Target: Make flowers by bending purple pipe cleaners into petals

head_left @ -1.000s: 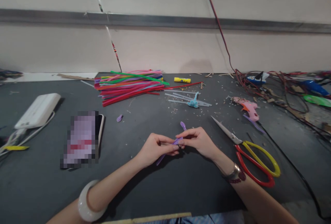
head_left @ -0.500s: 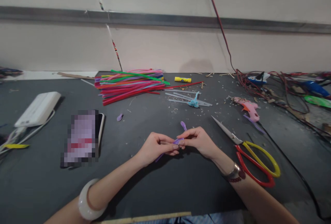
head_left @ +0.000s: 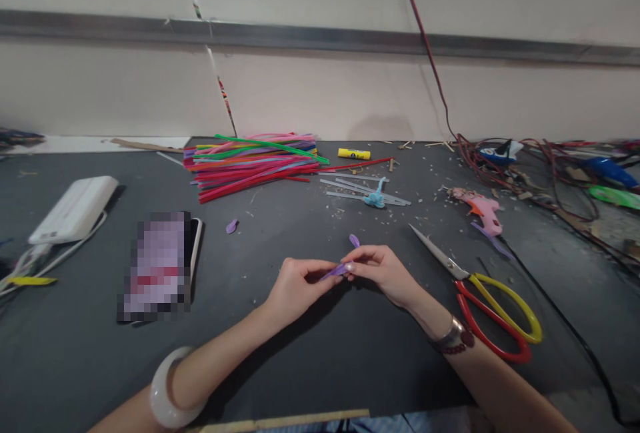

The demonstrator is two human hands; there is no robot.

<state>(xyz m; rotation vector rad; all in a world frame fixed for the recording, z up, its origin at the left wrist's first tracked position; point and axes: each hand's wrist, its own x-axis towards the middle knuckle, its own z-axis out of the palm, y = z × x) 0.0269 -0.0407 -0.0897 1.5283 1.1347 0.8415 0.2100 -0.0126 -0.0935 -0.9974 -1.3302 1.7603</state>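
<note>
My left hand (head_left: 301,285) and my right hand (head_left: 381,273) meet at the middle of the dark table (head_left: 310,366), fingertips nearly touching. Between them they pinch a purple pipe cleaner (head_left: 334,273). A small purple loop (head_left: 355,241) shows just beyond my right fingers. Farther left lies another small purple loop (head_left: 231,226), flat on the table. A light-blue twisted piece (head_left: 375,198) rests behind my hands on some translucent sticks (head_left: 345,195).
Scissors (head_left: 463,274) lie open beside my right forearm, near a pink glue gun (head_left: 483,209) and its cable. Colourful pipe cleaners (head_left: 250,166) and a yellow glue stick (head_left: 354,153) lie behind. A phone (head_left: 160,266) and white power bank (head_left: 75,209) are left.
The fingers of my left hand have shifted slightly and straightened along the purple pipe cleaner. Its tail no longer shows below that hand. My right hand has barely moved.
</note>
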